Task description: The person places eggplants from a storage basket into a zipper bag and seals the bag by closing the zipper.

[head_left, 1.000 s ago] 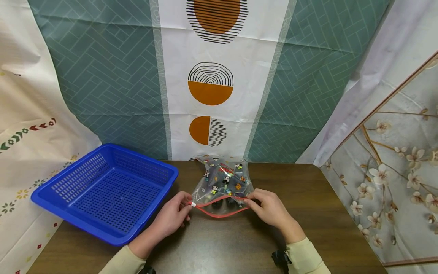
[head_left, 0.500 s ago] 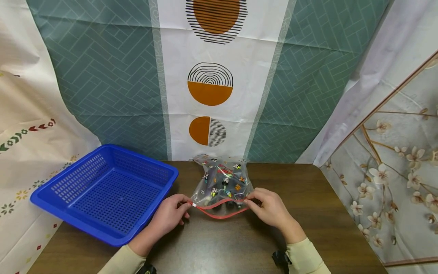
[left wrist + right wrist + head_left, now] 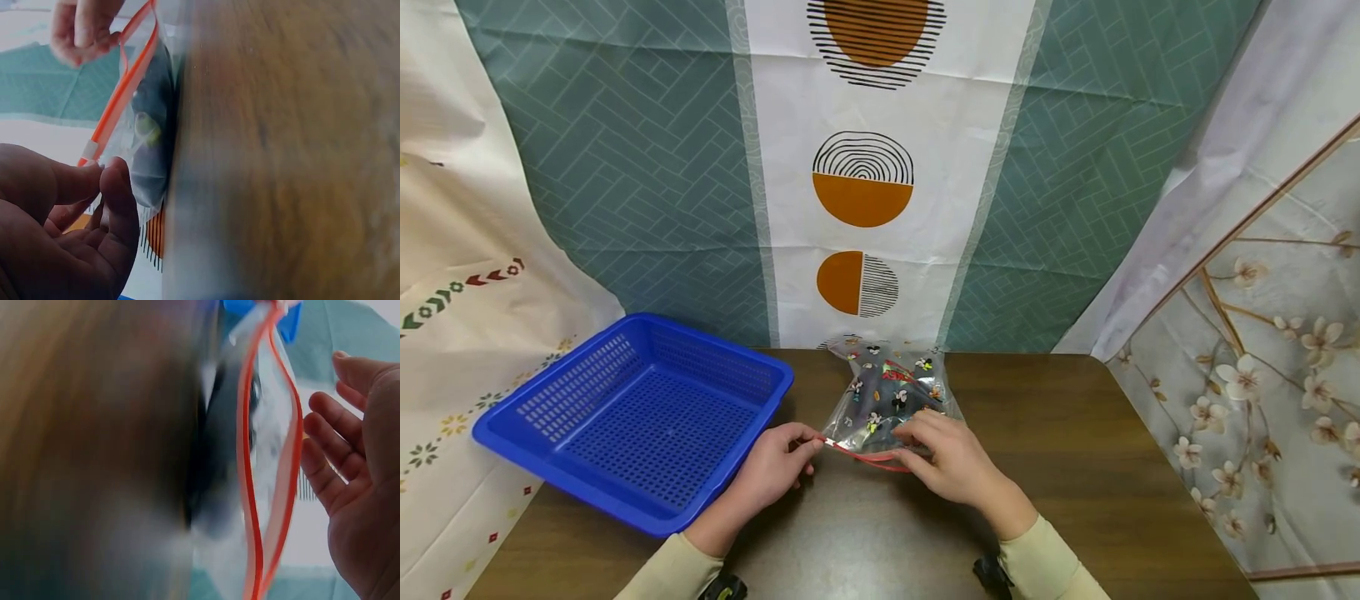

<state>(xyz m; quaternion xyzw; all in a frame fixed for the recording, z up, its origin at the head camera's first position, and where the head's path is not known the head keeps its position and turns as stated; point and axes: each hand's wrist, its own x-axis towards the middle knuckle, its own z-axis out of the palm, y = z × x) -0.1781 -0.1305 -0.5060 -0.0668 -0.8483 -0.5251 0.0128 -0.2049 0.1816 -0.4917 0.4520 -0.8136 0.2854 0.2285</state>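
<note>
A clear zip bag (image 3: 887, 392) with cartoon prints lies on the table, its red zip edge (image 3: 244, 444) toward the person and parted in the right wrist view. Dark items (image 3: 153, 106) and a small yellow-green piece (image 3: 147, 128) show through the plastic. My left hand (image 3: 778, 462) pinches the bag's left corner beside the white slider (image 3: 90, 150). Over the front of the bag is my right hand (image 3: 951, 462), its fingers (image 3: 328, 425) loosely bent and apart from the zip edge, holding nothing. It hides part of the bag's right side.
A blue plastic basket (image 3: 647, 517) stands to the left of the bag, close to my left forearm. Behind the brown table (image 3: 1075, 467) hangs a patterned cloth (image 3: 880, 108). A floral panel (image 3: 1255, 417) borders the right side.
My right hand has let go of the bag's right corner and moved left over its front. The left hand keeps its pinch on the left corner, nearly still.
</note>
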